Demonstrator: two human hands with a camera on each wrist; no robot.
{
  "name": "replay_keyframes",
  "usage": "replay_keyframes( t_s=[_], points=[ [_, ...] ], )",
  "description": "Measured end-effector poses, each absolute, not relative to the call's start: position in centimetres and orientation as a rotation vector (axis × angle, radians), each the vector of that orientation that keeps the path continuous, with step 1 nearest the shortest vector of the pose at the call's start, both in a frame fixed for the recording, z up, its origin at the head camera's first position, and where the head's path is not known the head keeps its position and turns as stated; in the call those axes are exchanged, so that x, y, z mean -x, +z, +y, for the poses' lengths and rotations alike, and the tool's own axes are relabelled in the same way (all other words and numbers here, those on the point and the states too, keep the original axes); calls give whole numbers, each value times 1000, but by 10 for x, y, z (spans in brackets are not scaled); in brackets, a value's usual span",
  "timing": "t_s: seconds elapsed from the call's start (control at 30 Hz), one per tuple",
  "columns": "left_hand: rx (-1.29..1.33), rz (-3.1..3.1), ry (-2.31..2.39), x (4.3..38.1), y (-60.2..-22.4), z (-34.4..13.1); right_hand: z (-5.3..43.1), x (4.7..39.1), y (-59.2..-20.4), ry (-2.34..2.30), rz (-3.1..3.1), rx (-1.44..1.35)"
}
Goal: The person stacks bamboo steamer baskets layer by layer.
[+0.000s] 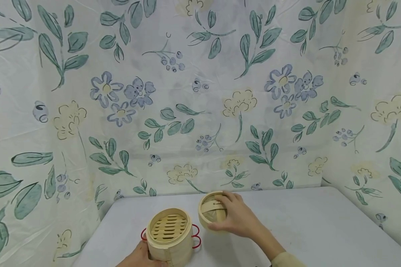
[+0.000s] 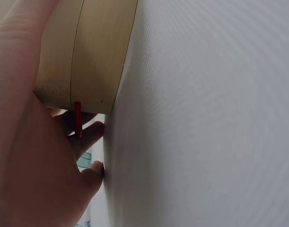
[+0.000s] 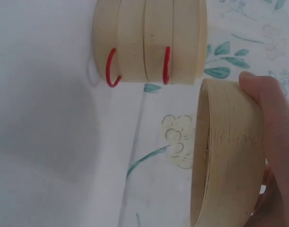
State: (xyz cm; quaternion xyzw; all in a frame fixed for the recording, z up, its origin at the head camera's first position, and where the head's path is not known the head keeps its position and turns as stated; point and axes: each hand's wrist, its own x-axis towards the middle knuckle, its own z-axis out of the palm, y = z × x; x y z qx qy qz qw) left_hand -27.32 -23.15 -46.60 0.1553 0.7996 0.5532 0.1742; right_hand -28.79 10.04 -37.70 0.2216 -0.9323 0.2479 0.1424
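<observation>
A round two-tier bamboo steamer (image 1: 178, 252) stands on the table, its slatted inner floor (image 1: 161, 229) showing from above. My left hand (image 1: 137, 257) grips it low on its left side, thumb across the front. Red loop handles (image 3: 167, 66) stick out from both sides of the steamer. To the right, my right hand (image 1: 238, 217) holds the bamboo lid (image 1: 208, 208) by its rim, thumb on the near side and fingers over the far top. The lid is raised off the table and tilted, apart from the steamer, as the right wrist view shows.
The white tabletop (image 1: 320, 230) stretches to the right of both hands. Behind it and along both sides hangs a floral-printed sheet (image 1: 220, 122), meeting the table's back edge just beyond the lid.
</observation>
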Motion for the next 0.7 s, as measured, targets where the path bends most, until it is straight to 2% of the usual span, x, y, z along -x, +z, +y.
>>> replay_keyframes(
  t_s=[0.23, 0.7],
  points=[
    [-372, 2334, 1508, 274, -465, -228, 93, 292, -369, 708, -2656, -644],
    [-483, 2413, 1460, 276, -465, -233, 70, 294, -350, 753, -2696, -659]
  ],
)
